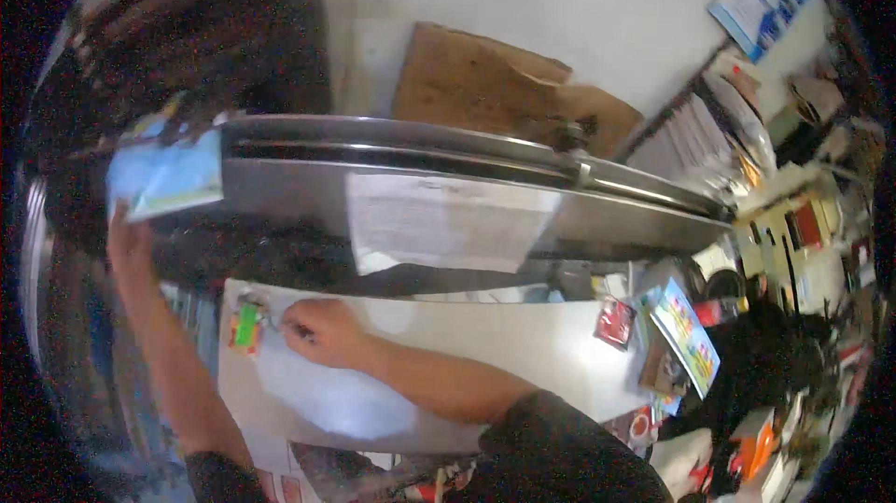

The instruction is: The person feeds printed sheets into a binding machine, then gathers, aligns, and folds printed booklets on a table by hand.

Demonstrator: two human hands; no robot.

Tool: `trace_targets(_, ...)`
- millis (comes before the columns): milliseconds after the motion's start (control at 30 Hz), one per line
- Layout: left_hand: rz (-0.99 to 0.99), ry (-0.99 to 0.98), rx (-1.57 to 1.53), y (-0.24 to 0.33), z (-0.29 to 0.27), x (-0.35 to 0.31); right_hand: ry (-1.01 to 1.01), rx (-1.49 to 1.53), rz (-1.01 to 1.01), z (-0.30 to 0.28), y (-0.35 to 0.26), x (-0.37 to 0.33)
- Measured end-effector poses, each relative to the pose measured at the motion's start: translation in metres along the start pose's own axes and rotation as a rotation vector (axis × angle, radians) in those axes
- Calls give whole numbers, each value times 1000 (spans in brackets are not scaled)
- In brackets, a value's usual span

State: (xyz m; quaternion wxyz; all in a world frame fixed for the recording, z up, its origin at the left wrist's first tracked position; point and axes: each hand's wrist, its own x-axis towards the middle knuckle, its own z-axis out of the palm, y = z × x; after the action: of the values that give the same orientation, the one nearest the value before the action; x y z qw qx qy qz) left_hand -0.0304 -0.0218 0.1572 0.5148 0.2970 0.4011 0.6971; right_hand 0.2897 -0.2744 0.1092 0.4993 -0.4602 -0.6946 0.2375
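Nearest, dark sleeves (569, 452) and bare forearms rise from the lower edge of the frame, the hands well apart. A white table (527, 335) spans the lower middle; the right hand (322, 330) is curled over its left part, and whether it grips anything I cannot tell. Just left of that hand lies a small packet (246, 328) with a green patch; toward the table's right end lie a red packet (615, 324) and a colourful booklet (688, 335). Farther up, at the left of the frame, the left hand (131, 232) pinches a light-blue booklet (168, 176) by its lower edge. Beyond the table, a white sheet (443, 223) lies below a metal rail (401, 135), with brown cardboard (481, 88) behind, upper middle.
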Motion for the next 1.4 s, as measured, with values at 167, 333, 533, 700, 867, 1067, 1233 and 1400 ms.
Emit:
trace_targets(167, 59, 199, 33, 84, 32, -178, 66, 45, -124, 21, -18, 4)
trace_targets(333, 247, 12, -117, 78, 107, -274, 6, 81, -185, 15, -24, 5)
trace_targets(533, -50, -543, -349, 67, 316, -279, -215, 23, -17, 5, -18, 8)
trace_targets(700, -307, -478, -267, -19, 333, -281, -292, -69, -24, 1, -8, -4)
trace_targets(867, -680, -596, 176, -105, 245, -264, -881, -288, 36, -32, -56, -28)
trace_targets(1067, -252, -645, 396, -77, 236, -298, -284, -522, 27, -200, -134, 28)
trace_targets(1233, 67, -961, 1074, 0, 212, -364, 53, -613, -212, -239, -166, 74)
trace_targets(1400, 137, -1435, 843, 18, 136, -416, -264, -401, 117, -226, -199, 2)
